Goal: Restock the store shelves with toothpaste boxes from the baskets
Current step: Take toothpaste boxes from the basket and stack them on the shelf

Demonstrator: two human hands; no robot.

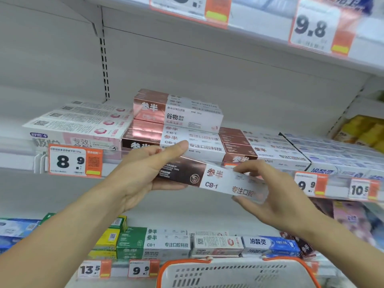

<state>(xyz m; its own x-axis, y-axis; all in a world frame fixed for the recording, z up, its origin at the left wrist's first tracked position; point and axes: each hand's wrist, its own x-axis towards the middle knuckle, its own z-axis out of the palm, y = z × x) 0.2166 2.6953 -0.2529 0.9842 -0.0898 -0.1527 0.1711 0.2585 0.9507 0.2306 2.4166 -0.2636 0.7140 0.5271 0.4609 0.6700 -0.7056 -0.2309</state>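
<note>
Head view. Toothpaste box (209, 179), brown-and-white, marked CB-1: held level in the air just in front of the middle shelf edge (336, 189). Left hand (145, 173): gripping the brown end of the box, thumb on top, fingers beneath. Right hand (270, 192): at the white end, fingertips on the upper edge, thumb under the lower edge, pinching lightly. Stack of matching boxes (178, 123): on the middle shelf directly behind, three layers, with a lower row (261, 148) just to its right. Pink-and-white boxes (76, 125): to the left of the stack, same shelf. Price tag 8.9 (74, 162): on the shelf front, left. Green, white and blue boxes (187, 244): lower shelf. Basket (234, 273), white with orange rim: bottom centre, below the hands.
</note>
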